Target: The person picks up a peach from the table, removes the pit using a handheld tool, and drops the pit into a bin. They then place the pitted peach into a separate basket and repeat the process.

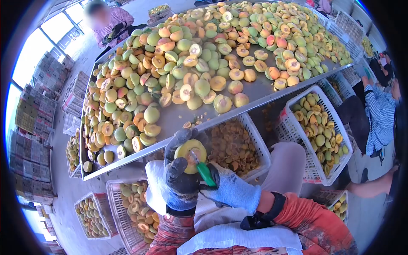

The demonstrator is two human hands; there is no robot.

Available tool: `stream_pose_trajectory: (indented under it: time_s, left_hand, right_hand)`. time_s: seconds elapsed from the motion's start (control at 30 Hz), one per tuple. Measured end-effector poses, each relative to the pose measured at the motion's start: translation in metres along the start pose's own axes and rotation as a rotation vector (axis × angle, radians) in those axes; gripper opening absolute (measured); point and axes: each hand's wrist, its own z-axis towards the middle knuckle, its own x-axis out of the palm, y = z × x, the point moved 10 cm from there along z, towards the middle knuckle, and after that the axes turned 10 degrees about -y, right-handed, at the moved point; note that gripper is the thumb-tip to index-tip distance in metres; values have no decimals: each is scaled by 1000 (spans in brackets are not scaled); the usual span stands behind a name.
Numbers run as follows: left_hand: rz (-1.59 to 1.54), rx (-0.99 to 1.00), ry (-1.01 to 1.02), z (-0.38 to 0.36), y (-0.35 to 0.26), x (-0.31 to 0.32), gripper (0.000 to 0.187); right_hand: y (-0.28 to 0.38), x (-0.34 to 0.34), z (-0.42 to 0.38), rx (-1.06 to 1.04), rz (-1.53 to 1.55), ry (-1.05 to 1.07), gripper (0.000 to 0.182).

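My left hand (180, 180), in a blue glove with a dark coated palm, grips a yellow-green peach half (183, 152) with its cut face turned up. In my right hand (233, 187), gloved the same way, is a pitting knife (205, 173) with a green handle. Its metal tip meets the middle of the cut face, where the stone sits. Both hands are close together over my lap, just in front of the metal table's edge (170, 145). Right behind them stands a white crate of pits and scraps (267, 159).
Many halved peaches (204, 87) are heaped on the metal table. Crates of peach halves stand at the right (316, 170) and left (111, 199). Stacked crates (32, 170) line the far left. One person (112, 23) is across the table, another (378, 114) at right.
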Motion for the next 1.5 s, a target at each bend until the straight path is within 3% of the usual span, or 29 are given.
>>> stream_pose_trajectory:
  time_s: [0.03, 0.07, 0.13, 0.2, 0.27, 0.3, 0.37, 0.4, 0.47, 0.53, 0.6, 0.63, 0.77, 0.87, 0.9, 0.93, 0.97, 1.0, 1.13, 1.2, 1.27, 1.3, 1.33, 1.4, 1.43, 1.5]
  left_hand:
    - [9, 14, -2, -1, -2, 3, 63]
    - [15, 31, -6, -3, -5, 6, 62]
    - [13, -52, -41, 2, 0, 7, 59]
    - [283, -209, -32, 5, 20, -8, 52]
    - [266, -314, -30, 9, 33, -23, 46]
    - [177, -326, -56, 11, 37, -29, 44]
    - [77, -303, -136, 17, 39, -39, 40]
    - [81, -308, -141, 17, 40, -36, 40]
    - [190, -180, -188, 16, 29, -28, 35]
    - [307, -151, -236, 14, 34, -27, 28]
    - [538, 75, -251, 13, 25, -20, 30]
    - [552, 58, -247, 15, 32, -22, 30]
    - [956, 474, 118, 19, 32, 14, 29]
    - [943, 276, 63, 40, 67, -3, 30]
    - [834, 78, 6, 47, 84, -11, 33]
    - [847, 69, 15, 48, 89, -9, 33]
    - [999, 219, 95, 48, 87, 5, 33]
    - [1148, 373, 181, 47, 86, 19, 34]
    - [1311, 384, 70, 67, 106, -7, 23]
    - [964, 49, -203, 78, 121, -18, 23]
    - [842, -74, -236, 94, 133, -20, 24]
    - [1118, -27, -156, 101, 133, -18, 27]
    - [1129, -30, -151, 104, 134, -19, 27]
    - [1293, 25, 131, 101, 145, -1, 32]
    - [1284, -23, 203, 101, 153, -4, 39]
    - [1182, -140, 152, 100, 156, -6, 40]
  right_hand:
    - [16, -3, 1, -144, 182, -36, 37]
    - [15, -9, 2, -140, 182, -37, 37]
    - [-25, 17, -11, 601, 511, 502, 36]
    - [-45, 15, -11, 658, 463, 651, 35]
    - [-51, 12, 2, 372, 242, 528, 44]
    - [-54, 17, -3, 380, 243, 527, 44]
    - [-33, -21, 11, -5, -363, -2, 48]
    - [-33, -18, 5, 1, -359, 1, 48]
    - [-30, 0, -5, -115, -704, 142, 52]
    - [-31, -2, -9, -38, -579, 186, 48]
    - [-40, 0, -13, 215, -317, 362, 53]
    - [-41, -3, -12, 234, -305, 361, 53]
    - [-65, -2, -18, 345, -24, 272, 57]
    - [-96, -7, -11, 455, 184, 208, 53]
    - [-108, -5, -13, 534, 284, 266, 49]
    - [-117, -2, -16, 610, 385, 325, 45]
    - [-124, 3, -23, 756, 603, 373, 35]
    - [-129, -1, -20, 756, 617, 364, 35]
    - [-146, 16, -22, 868, 816, 459, 32]
    - [-155, 16, -18, 883, 835, 451, 33]
    - [-162, 1, -4, 842, 825, 413, 34]
    - [-166, 1, -2, 811, 828, 426, 34]
    - [-169, -1, -1, 812, 840, 421, 34]
    - [-171, -3, -2, 781, 847, 451, 36]
    - [-170, -5, -3, 779, 858, 450, 36]
    - [-169, -20, 1, 688, 813, 376, 28]
